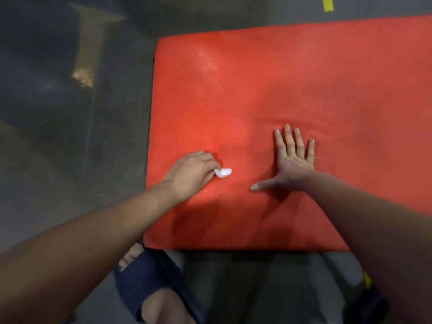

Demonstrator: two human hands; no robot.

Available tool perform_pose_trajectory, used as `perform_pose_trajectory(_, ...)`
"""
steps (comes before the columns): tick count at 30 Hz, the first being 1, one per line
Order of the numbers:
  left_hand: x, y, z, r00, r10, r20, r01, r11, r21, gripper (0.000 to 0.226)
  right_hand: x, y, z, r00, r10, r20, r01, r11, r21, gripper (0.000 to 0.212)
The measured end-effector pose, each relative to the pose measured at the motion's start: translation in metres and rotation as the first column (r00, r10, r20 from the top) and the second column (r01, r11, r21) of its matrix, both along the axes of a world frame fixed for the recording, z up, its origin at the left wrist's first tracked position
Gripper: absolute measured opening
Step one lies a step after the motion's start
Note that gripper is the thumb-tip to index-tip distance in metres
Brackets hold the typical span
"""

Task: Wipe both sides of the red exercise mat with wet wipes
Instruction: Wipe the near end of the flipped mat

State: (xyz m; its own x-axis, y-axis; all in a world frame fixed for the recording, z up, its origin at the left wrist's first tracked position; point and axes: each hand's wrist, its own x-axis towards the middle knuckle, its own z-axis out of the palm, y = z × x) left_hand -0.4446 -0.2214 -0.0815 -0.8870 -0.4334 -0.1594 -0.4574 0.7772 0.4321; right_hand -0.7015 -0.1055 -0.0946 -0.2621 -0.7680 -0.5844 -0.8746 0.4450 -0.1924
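Head view: floor (70,136) grey, mat (304,78) lies flat on it, near corner in front of person. Wet sheen on mat upper left part, so I judge this side partly wiped; far right part looks dry; other side not yet possible to judge. Right hand (292,157) flat on mat, fingers spread, pressing. Left hand (191,174) curled round wipe (223,172), wipe touching mat. Sandal (149,281) at near edge. Yellow tape (327,3) far.

No text, label, brand, number or sign can be read anywhere in the head view.
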Motion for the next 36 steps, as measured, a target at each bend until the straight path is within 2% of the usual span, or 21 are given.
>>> perform_pose_trajectory(3,-0.011,-0.004,0.009,0.989,0.139,0.049,-0.138,0.99,-0.01,0.017,0.0,0.0,0.0,1.0,-0.004,-0.007,0.004,1.0,-0.005,0.172)
perform_pose_trajectory(5,-0.02,0.014,0.014,0.962,0.265,0.067,-0.267,0.963,0.026,0.015,0.001,0.0,0.0,1.0,-0.003,-0.007,0.003,1.0,0.003,0.172)
perform_pose_trajectory(6,-0.02,0.027,0.014,0.96,0.272,0.066,-0.276,0.959,0.058,0.017,0.001,0.0,0.0,1.0,-0.002,-0.008,0.002,1.0,0.004,0.172)
perform_pose_trajectory(10,0.0,0.072,0.02,0.992,0.054,0.111,-0.072,0.984,0.165,0.027,0.0,0.0,-0.001,1.0,0.005,-0.012,-0.005,1.0,0.005,0.172)
perform_pose_trajectory(13,0.001,0.051,0.025,0.99,0.062,0.127,-0.078,0.989,0.123,0.046,0.0,0.0,-0.003,1.0,0.006,-0.025,-0.006,1.0,-0.004,0.173)
perform_pose_trajectory(15,0.002,0.031,0.023,0.978,0.146,0.149,-0.159,0.984,0.081,0.035,0.001,0.001,-0.003,1.0,0.004,-0.029,-0.004,1.0,-0.005,0.172)
perform_pose_trajectory(17,0.003,0.029,0.022,0.979,0.139,0.147,-0.157,0.979,0.126,0.042,0.002,0.001,-0.002,1.0,0.001,-0.029,-0.001,1.0,-0.001,0.172)
perform_pose_trajectory(21,0.007,0.085,0.019,0.983,-0.107,0.152,0.061,0.957,0.285,0.039,0.0,0.001,-0.003,0.999,-0.001,-0.034,0.001,1.0,-0.009,0.171)
perform_pose_trajectory(23,0.012,0.101,0.013,0.986,-0.131,0.1,0.095,0.949,0.302,0.047,0.0,0.002,-0.005,0.999,-0.001,-0.04,0.0,1.0,-0.026,0.17)
perform_pose_trajectory(27,0.014,0.086,0.005,0.974,-0.218,0.064,0.184,0.922,0.341,0.032,-0.001,0.007,-0.009,0.999,-0.006,-0.034,0.003,0.994,-0.108,0.169)
perform_pose_trajectory(29,0.016,0.081,0.006,0.974,-0.225,-0.008,0.215,0.916,0.34,0.033,-0.002,0.013,-0.009,1.0,-0.002,-0.012,0.0,0.987,-0.161,0.164)
perform_pose_trajectory(31,0.02,0.077,0.006,0.991,-0.105,-0.083,0.126,0.943,0.309,0.033,0.003,0.021,-0.008,0.998,-0.053,0.038,0.06,0.97,-0.235,0.149)
perform_pose_trajectory(32,0.022,0.074,0.007,0.993,-0.03,-0.115,0.06,0.963,0.262,0.03,0.008,0.024,-0.005,0.992,-0.099,0.084,0.119,0.952,-0.281,0.135)
perform_pose_trajectory(34,0.026,0.058,0.006,0.987,0.065,-0.147,-0.057,0.997,0.055,0.024,0.027,0.036,0.005,0.983,-0.097,0.157,0.157,0.889,-0.431,0.088)
perform_pose_trajectory(35,0.027,0.046,0.003,0.986,0.098,-0.133,-0.108,0.991,-0.072,0.027,0.039,0.044,0.01,0.981,-0.035,0.189,0.129,0.85,-0.51,0.064)
perform_pose_trajectory(36,0.03,0.034,-0.001,0.985,0.154,-0.072,-0.164,0.972,-0.166,0.039,0.052,0.052,0.016,0.968,0.068,0.241,0.083,0.82,-0.566,0.047)
